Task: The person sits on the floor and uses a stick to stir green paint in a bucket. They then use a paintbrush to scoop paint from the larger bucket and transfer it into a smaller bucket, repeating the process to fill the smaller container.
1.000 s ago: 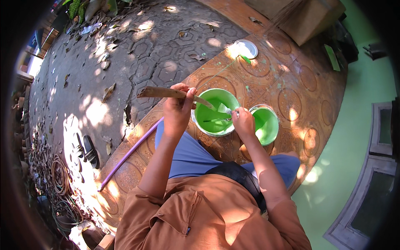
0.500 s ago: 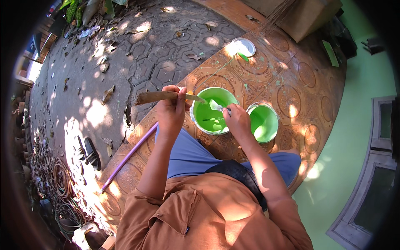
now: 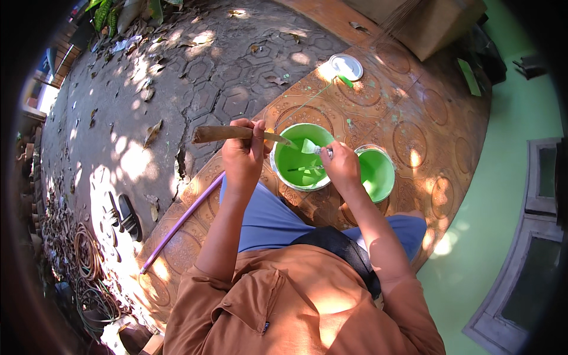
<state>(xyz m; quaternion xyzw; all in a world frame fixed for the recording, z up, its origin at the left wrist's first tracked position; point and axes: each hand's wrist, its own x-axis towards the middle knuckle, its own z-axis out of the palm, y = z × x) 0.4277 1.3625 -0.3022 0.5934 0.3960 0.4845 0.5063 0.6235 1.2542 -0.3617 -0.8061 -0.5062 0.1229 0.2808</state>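
Observation:
My left hand (image 3: 244, 151) is closed around a wooden stick (image 3: 222, 134), whose flat pale end reaches over a white bucket (image 3: 276, 167) of bright green paint (image 3: 290, 157). In my right hand (image 3: 343, 167) is a small paintbrush (image 3: 310, 147) with a flat, pale, paint-smeared head, held inside the bucket's mouth close to the stick's tip. A thin dark streak, perhaps a shadow or another stick, crosses the paint below the brush. Right of that bucket stands a second, smaller bucket (image 3: 377, 174), also holding green paint.
A round white lid (image 3: 346, 67) with a green-handled thin rod lies on the patterned tiles. A purple pole (image 3: 183, 223) rests left of my legs. Black sandals (image 3: 128, 216) and a coiled hose (image 3: 89, 254) are on the grey paving. A cardboard box (image 3: 441, 29) stands by the green wall (image 3: 523, 100).
My right hand has moved slightly up and right, and the brush head has turned and now shows its flat side. The left hand and stick have barely shifted.

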